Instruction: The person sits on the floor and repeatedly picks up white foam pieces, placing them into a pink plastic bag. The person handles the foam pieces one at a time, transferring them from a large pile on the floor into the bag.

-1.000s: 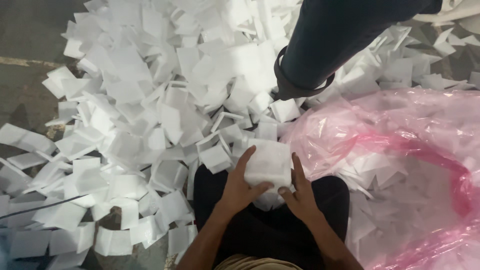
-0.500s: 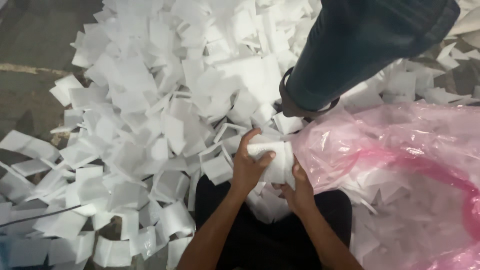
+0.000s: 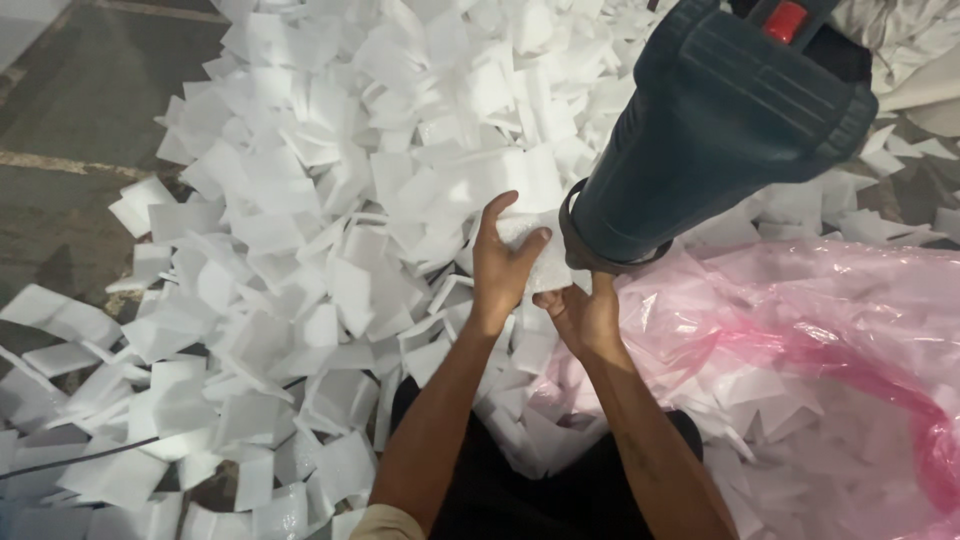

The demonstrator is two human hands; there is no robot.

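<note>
Head view: big heap of white foam sheet pieces (image 3: 330, 200) covers the concrete floor (image 3: 70, 110), spreading out to the left of and beyond the fingers. Pink plastic bag (image 3: 800, 330) w/ more white pieces inside lies just right of the fingers, its edge touching the right wrist area. Dark blue-green heat gun (image 3: 700, 130) w/ red switch hangs nozzle-down, its round mouth right above the fingers, near touching the right hand. Left hand (image 3: 503, 265) raised, thumb and fingers wrapped round a small white foam piece (image 3: 535, 250), gripping its left side. Right hand (image 3: 585, 315) below the nozzle, fingers curled under the same piece from the right; exact grip partly hidden by the gun.
</note>
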